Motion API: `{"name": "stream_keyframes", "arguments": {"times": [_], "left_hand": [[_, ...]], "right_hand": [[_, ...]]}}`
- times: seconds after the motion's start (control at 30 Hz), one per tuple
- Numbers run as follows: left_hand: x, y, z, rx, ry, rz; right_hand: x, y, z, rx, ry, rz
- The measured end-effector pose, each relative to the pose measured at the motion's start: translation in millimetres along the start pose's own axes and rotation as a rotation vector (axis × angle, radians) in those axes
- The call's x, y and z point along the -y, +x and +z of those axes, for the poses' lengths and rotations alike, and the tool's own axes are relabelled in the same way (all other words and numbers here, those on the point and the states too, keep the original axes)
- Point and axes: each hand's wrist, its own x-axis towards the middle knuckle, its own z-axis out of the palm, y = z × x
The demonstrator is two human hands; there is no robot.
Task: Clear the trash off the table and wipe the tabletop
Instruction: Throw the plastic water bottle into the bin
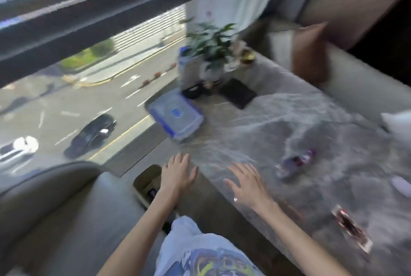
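Both hands empty, fingers spread: left hand [178, 172] off the near edge of the counter [289, 106], right hand [245, 183] just over it. Crumpled wrapper [295, 162] at two o'clock from the right hand, flat wrapper [351, 228] at four o'clock. Probably light, thin, crinkly, slippery on marble; best pinched at a raised edge.

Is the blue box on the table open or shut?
Shut: the lid lies flat on the box, with blue clips along its edges.
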Motion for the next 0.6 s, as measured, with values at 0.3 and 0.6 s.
{"name": "stream_keyframes", "arguments": {"times": [0.3,0.6], "left_hand": [[-198.9,17.6,7.8,0.063,0.181,0.514],[-261.1,66.1,10.9,0.112,0.170,0.677]], "right_hand": [[-131.6,-100.8,-68.1,-0.311,0.041,0.480],[-168.7,-113.3,-83.6,-0.524,0.114,0.663]]}}
